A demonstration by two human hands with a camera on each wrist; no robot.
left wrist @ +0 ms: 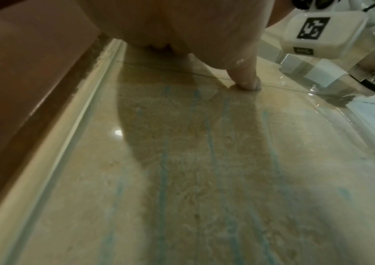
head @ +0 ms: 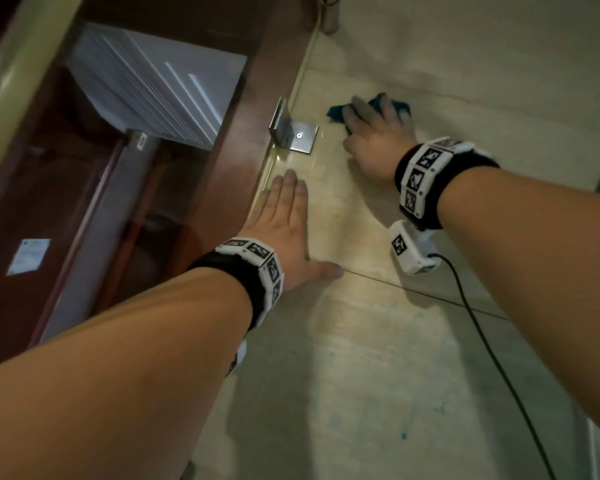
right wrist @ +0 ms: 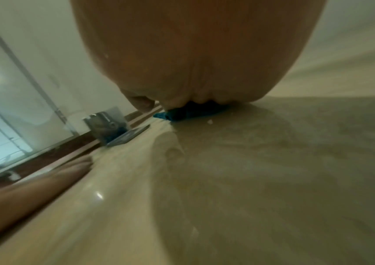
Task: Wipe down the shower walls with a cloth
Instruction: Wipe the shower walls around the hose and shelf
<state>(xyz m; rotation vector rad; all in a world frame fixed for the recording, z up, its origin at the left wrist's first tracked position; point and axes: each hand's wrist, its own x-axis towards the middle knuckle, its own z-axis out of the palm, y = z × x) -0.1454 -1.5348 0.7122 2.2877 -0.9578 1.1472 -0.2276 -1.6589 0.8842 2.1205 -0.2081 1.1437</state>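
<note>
A dark teal cloth (head: 336, 112) lies bunched against the beige tiled shower wall (head: 482, 57). My right hand (head: 378, 133) covers it, fingers spread and stretched out, pressing it to the tile; bits of cloth show past the fingertips. In the right wrist view the cloth (right wrist: 193, 112) peeks out under the right hand (right wrist: 193, 53). My left hand (head: 291, 220) rests flat on the wall lower left of the cloth, fingers straight, thumb out along a grout line. The left wrist view shows that thumb (left wrist: 248, 78) touching the tile.
A metal glass-panel bracket (head: 293, 135) is fixed to the wall between the hands, beside the brown door frame (head: 246, 150). A black cable (head: 492, 341) hangs from my right wrist. Faint blue streaks (left wrist: 164, 161) run down the tile. A chrome fitting (left wrist: 363, 71) stands at the right.
</note>
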